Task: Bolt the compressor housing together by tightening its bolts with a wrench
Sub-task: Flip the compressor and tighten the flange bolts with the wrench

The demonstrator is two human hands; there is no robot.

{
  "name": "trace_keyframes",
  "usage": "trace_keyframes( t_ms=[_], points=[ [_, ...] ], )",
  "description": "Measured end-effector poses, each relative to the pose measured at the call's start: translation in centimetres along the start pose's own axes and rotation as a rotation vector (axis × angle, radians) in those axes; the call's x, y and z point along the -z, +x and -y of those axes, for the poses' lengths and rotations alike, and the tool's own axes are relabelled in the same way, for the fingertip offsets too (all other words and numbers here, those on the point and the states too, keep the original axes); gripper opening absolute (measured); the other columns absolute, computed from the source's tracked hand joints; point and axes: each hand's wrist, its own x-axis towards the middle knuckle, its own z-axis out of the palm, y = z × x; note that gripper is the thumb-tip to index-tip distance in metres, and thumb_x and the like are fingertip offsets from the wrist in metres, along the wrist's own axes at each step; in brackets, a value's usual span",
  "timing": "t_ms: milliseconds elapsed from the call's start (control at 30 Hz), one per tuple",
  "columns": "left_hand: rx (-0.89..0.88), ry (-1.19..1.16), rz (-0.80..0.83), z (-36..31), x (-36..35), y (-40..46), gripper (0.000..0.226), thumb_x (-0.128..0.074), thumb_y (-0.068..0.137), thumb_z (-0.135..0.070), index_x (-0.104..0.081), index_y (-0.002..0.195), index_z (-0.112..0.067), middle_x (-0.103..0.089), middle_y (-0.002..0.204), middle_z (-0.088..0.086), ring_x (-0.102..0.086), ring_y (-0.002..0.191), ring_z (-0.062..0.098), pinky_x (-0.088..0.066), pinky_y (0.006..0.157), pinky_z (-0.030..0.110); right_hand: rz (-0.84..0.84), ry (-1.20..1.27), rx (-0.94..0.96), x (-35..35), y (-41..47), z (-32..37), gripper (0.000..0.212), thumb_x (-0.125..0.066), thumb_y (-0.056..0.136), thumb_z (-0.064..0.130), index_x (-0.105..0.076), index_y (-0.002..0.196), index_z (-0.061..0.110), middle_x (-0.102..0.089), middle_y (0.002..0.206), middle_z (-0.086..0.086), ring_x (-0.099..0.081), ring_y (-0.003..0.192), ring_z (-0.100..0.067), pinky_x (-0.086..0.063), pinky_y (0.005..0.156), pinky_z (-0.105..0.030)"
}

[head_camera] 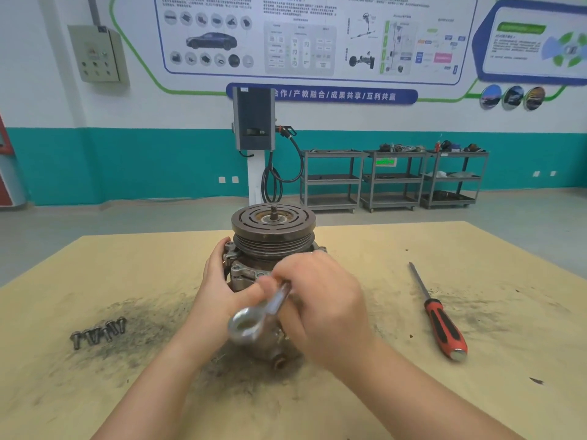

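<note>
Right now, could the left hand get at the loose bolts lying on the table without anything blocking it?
Probably yes. The loose bolts lie in the open on the table, on the left hand's own side, with nothing between. But that hand grips the compressor and would have to let go first.

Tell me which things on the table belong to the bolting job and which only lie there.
In the job: compressor, wrench, loose bolts, left hand, right hand.
Lying about: red-handled screwdriver.
</note>
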Motion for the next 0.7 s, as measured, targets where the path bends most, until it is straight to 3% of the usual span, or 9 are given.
trace_keyframes(
  t_ms=[67,133,200,267,367,433,567,700],
  points=[
    [-0.006,-0.012,0.010,0.3,0.1,-0.1,0.119,-0.085,0.051,-0.058,-0.028,0.152,-0.031,-0.051,0.144,-0.008,-0.054,0.126,0.004,-0.044,0.104,0.028,-0.130,0.143,-0.024,0.8,1.5,-0.7,0.033,-0.041,0.103,0.023,-0.060,0.085,0.003,-0.059,0.073,-0.005,-0.052,0.059,-0.019,-0.047,0.055,-0.030],
    [-0.017,0.006,0.031,0.3,0.3,-0.3,0.121,-0.080,0.050,-0.061,-0.024,0.154,-0.035,-0.050,0.145,-0.013,-0.051,0.128,-0.001,-0.042,0.104,0.025,-0.344,0.375,-0.200,2.0,2.2,-1.3,0.018,-0.034,0.105,0.020,-0.048,0.095,0.017,-0.058,0.075,0.001,-0.050,0.057,-0.013,-0.043,0.055,-0.020],
    [-0.021,0.004,0.023,0.5,0.4,-0.2,0.122,-0.079,0.050,-0.062,-0.022,0.155,-0.037,-0.049,0.146,-0.015,-0.050,0.129,-0.002,-0.041,0.106,0.026,-0.516,0.603,-0.562,3.0,2.4,-2.0,0.015,-0.031,0.103,0.014,-0.042,0.097,0.022,-0.063,0.070,0.002,-0.050,0.052,-0.012,-0.041,0.053,-0.018],
    [-0.022,-0.009,0.032,0.5,0.4,-0.1,0.122,-0.079,0.051,-0.061,-0.021,0.156,-0.037,-0.050,0.146,-0.015,-0.052,0.128,-0.001,-0.043,0.107,0.028,-0.573,0.817,-0.951,3.1,2.2,-3.0,0.017,-0.032,0.102,0.006,-0.043,0.100,0.019,-0.064,0.062,0.000,-0.047,0.044,-0.013,-0.037,0.045,-0.019],
    [-0.024,-0.038,0.057,0.6,0.6,0.1,0.121,-0.079,0.052,-0.058,-0.022,0.157,-0.037,-0.053,0.143,-0.017,-0.056,0.121,-0.006,-0.048,0.090,0.009,-0.546,1.066,-1.303,2.8,1.9,-4.3,0.019,-0.034,0.100,-0.001,-0.044,0.107,0.014,-0.063,0.059,-0.006,-0.044,0.041,-0.012,-0.031,0.038,-0.019],
    [-0.028,-0.063,0.067,0.7,0.7,0.1,0.121,-0.079,0.053,-0.057,-0.022,0.157,-0.035,-0.055,0.142,-0.017,-0.058,0.119,-0.006,-0.048,0.084,0.005,-0.501,1.165,-1.380,2.7,1.7,-4.8,0.020,-0.036,0.099,-0.003,-0.044,0.110,0.011,-0.064,0.061,-0.008,-0.045,0.041,-0.011,-0.031,0.037,-0.019],
    [-0.027,-0.073,0.084,0.6,0.7,0.0,0.123,-0.079,0.053,-0.060,-0.019,0.157,-0.038,-0.053,0.143,-0.018,-0.056,0.122,-0.005,-0.047,0.092,0.014,-0.455,1.195,-1.396,2.9,1.8,-5.4,0.028,-0.037,0.100,-0.002,-0.038,0.125,0.011,-0.062,0.060,-0.007,-0.047,0.041,-0.011,-0.033,0.037,-0.019],
    [-0.022,-0.066,0.074,0.5,0.7,0.0,0.123,-0.079,0.052,-0.062,-0.019,0.157,-0.039,-0.052,0.144,-0.017,-0.055,0.124,-0.002,-0.045,0.102,0.024,-0.436,1.024,-1.200,2.6,1.7,-4.6,0.014,-0.031,0.104,0.004,-0.039,0.109,0.015,-0.058,0.057,0.000,-0.046,0.039,-0.013,-0.032,0.038,-0.019]
  ],
)
